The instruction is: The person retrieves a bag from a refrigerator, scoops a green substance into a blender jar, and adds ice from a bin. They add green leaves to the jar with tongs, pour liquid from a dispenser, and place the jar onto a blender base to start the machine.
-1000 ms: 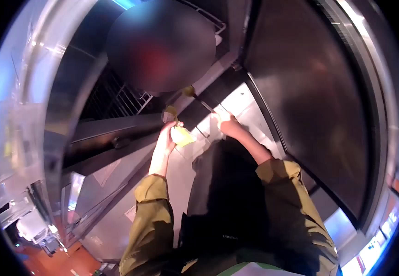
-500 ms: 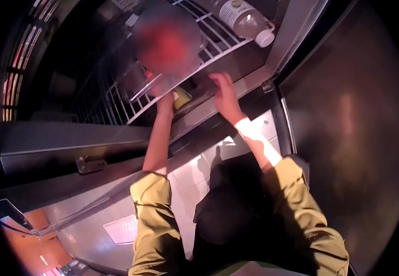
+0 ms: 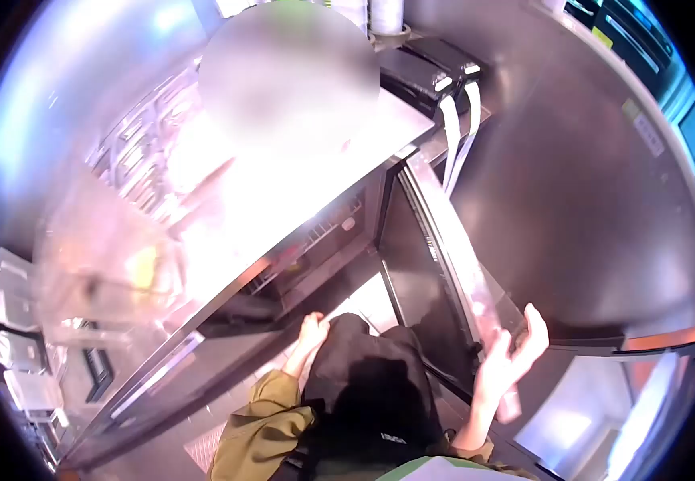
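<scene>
My left hand (image 3: 311, 330) is low beside my dark-clad knees, in front of the open refrigerator compartment (image 3: 307, 268). Its fingers are curled closed, and I cannot tell what, if anything, is in them. On the other side, my right hand (image 3: 512, 357) is raised at the edge of the open refrigerator door (image 3: 456, 248), thumb and fingers spread. Nothing shows between those fingers. Inside the compartment, a wire shelf (image 3: 323, 228) is partly visible under the counter.
A bright metal counter (image 3: 283, 208) overhangs the compartment. Black boxes (image 3: 432, 68) with white straps (image 3: 458, 140) sit at its far right end. Clear containers (image 3: 27, 353) line the left edge. A large blurred patch hides part of the counter.
Both hands have come out of the refrigerator. My left hand has dropped beside my knees, and my right hand has moved to the door's edge. The view has risen to the countertop.
</scene>
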`<state>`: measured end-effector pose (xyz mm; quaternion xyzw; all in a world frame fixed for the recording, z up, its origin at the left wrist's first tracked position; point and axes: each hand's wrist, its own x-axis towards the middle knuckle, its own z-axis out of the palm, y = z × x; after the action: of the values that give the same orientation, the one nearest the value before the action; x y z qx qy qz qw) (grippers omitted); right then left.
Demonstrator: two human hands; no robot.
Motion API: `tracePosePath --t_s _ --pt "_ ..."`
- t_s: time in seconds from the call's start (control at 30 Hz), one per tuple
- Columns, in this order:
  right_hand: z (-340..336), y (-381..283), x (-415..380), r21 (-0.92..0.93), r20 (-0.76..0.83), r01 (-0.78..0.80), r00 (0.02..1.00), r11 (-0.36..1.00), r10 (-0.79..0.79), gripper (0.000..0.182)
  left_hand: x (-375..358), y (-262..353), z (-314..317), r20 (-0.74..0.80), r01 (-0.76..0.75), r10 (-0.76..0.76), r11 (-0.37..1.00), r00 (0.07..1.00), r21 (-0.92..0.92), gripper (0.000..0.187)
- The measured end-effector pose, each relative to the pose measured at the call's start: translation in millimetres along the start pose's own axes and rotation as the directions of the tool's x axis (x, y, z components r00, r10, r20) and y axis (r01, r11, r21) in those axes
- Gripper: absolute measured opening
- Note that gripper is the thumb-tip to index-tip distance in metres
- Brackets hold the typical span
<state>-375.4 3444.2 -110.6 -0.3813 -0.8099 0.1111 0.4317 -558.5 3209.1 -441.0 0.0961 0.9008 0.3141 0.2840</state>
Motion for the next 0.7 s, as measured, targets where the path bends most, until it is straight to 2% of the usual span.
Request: tracePosePath --t_s 0.03,0.1,0.13,0.17,0.23,0.3,0.37,0.43,0.5,0.53,0.57,0.6,0.63,0.7 --pt "-14.4 10.7 14.4 -0.171 0.088 0.027 0.996 0.985 -0.012 0.032 -50.7 24.5 -8.0 0.01 -0.011 0.012 0.993 1.0 -0.115 0.04" --pt "-16.1 53.6 -2.9 -0.066 0.399 -0.188 0.895 0.98 0.199 0.033 -108.3 -4.3 5.2 0.081 0.057 -0.043 0.981 0.996 -0.184 0.037" --pt "-18.5 64.4 -16.4 0.041 0.692 -0.519 0.631 0.854 0.35 0.035 -158.0 44.2 -37.0 0.132 0.158 -0.138 0.976 0.981 -0.149 0.036" --pt "-16.5 72.4 -30.6 -0.014 0.908 -0.796 0.244 0.605 0.341 0.037 -196.4 59.6 -57.9 0.071 0.138 -0.126 0.972 0.989 -0.192 0.033" --pt "0.4 85.2 -74.4 -0.039 0.923 -0.676 0.258 0.736 0.286 0.042 -253.4 92.1 -106.7 0.059 0.234 -0.227 0.953 0.972 -0.194 0.027" --pt "-10.4 24.5 -61.9 -0.056 0.942 -0.788 0.163 0.613 0.295 0.039 -294.6 100.4 -140.5 -0.124 0.119 -0.147 0.971 0.981 -0.209 0.019" --pt "5.6 0.9 -70.8 -0.176 0.956 -0.897 -0.057 0.406 0.289 0.039 -315.1 106.1 -172.4 -0.127 0.107 -0.173 0.904 0.977 -0.414 0.014" --pt "23.6 -33.4 -93.3 -0.085 0.989 -0.977 -0.058 0.197 0.14 0.037 -320.1 101.6 -207.2 -0.246 0.007 -0.179 0.821 0.953 -0.57 0.014" --pt "44.9 -57.5 -116.1 -0.167 0.983 -0.983 -0.172 -0.07 0.069 0.042 -322.5 132.5 -268.6 -0.464 -0.102 -0.146 0.878 0.874 -0.468 0.022" --pt "52.5 -81.0 -118.0 -0.187 0.98 -0.973 -0.195 -0.135 0.044 0.045 -313.0 132.6 -292.9 -0.592 -0.158 -0.153 0.884 0.792 -0.44 0.027" --pt "63.8 -94.5 -130.7 -0.185 0.98 -0.947 -0.199 -0.262 0.029 0.043 -308.2 132.7 -311.2 -0.697 -0.2 -0.164 0.89 0.698 -0.41 0.034" --pt "81.3 -104.8 -139.7 -0.196 0.98 -0.932 -0.182 -0.305 -0.077 0.039 -306.1 141.0 -333.9 -0.779 -0.213 -0.134 0.921 0.612 -0.326 0.04" --pt "79.0 -138.5 -123.2 -0.231 0.973 -0.925 -0.21 -0.303 -0.101 0.035 -303.1 151.9 -359.4 -0.852 -0.223 -0.09 0.946 0.516 -0.234 0.048" --pt "110.6 -161.8 -134.7 -0.206 0.976 -0.922 -0.17 -0.328 -0.138 0.032 -295.3 158.3 -394.9 -0.849 -0.282 -0.023 0.938 0.528 -0.2 0.055"
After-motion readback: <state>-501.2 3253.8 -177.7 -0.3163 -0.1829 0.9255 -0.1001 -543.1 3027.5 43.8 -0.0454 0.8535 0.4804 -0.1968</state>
